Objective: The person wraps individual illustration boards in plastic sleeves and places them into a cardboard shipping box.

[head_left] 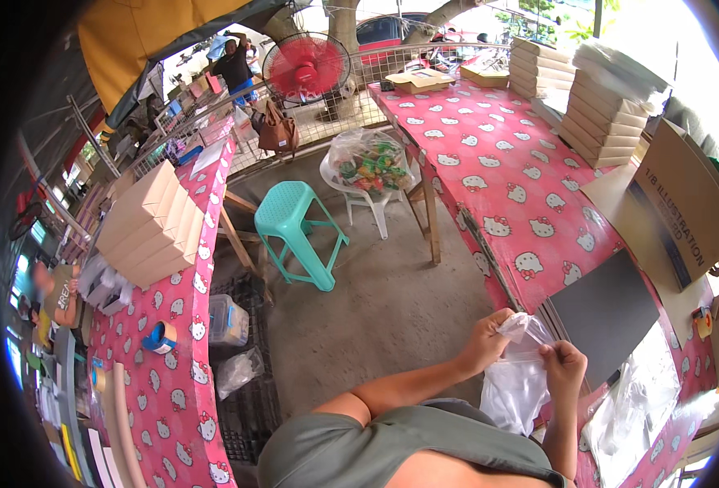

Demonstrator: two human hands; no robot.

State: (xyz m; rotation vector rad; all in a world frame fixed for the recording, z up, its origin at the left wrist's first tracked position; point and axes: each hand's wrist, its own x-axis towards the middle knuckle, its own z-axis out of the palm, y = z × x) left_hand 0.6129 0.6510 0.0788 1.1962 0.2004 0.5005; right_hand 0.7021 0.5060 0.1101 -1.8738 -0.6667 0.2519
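Observation:
A thin, whitish see-through plastic bag [512, 394] hangs in front of my body at the edge of the right-hand table. My left hand [485, 342] pinches its gathered top on one side. On the other side, my right hand [567, 366] is closed on the bag's upper edge, with the plastic stretched between both hands. Just beyond my right hand, a flat black board [607, 313] lies on the table. More clear plastic [638, 407] is spread to the right of that hand. Whatever the hanging bag may contain cannot be made out.
A pink patterned tablecloth [465, 150] covers the right table, with stacked brown boxes [603, 122] and a large carton [681, 203]. Left stands another table with boxes [152, 228]. Between them are a teal stool [294, 215] and a white stool [380, 213] bearing a filled bag.

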